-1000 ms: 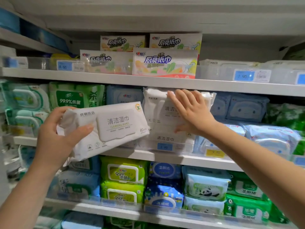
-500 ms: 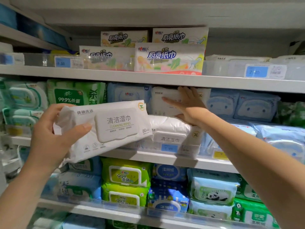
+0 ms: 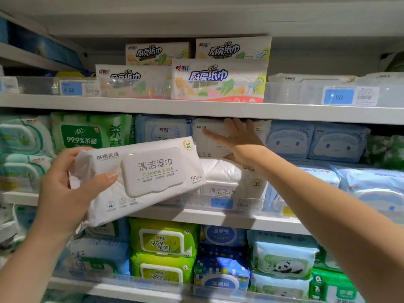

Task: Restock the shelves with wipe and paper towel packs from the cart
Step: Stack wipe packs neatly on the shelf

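My left hand (image 3: 65, 189) grips a white pack of cleaning wipes (image 3: 144, 178) by its left end, holding it tilted in front of the middle shelf (image 3: 218, 217). My right hand (image 3: 238, 143) lies flat with fingers spread against an upright white wipe pack (image 3: 209, 136) at the back of that shelf, just under the upper shelf board. Below the hand lies another white wipe pack (image 3: 227, 178), flat behind its price tag.
Kitchen paper towel packs (image 3: 218, 79) stand on the upper shelf (image 3: 196, 108). Green packs (image 3: 87, 132) and blue packs (image 3: 317, 141) flank the white ones. The lower shelf holds green wipe packs (image 3: 164, 239), blue ones and panda-print packs (image 3: 282, 259).
My right hand has pushed the upper white pack back and upright against the rear of the shelf. The held pack in my left hand has barely moved.
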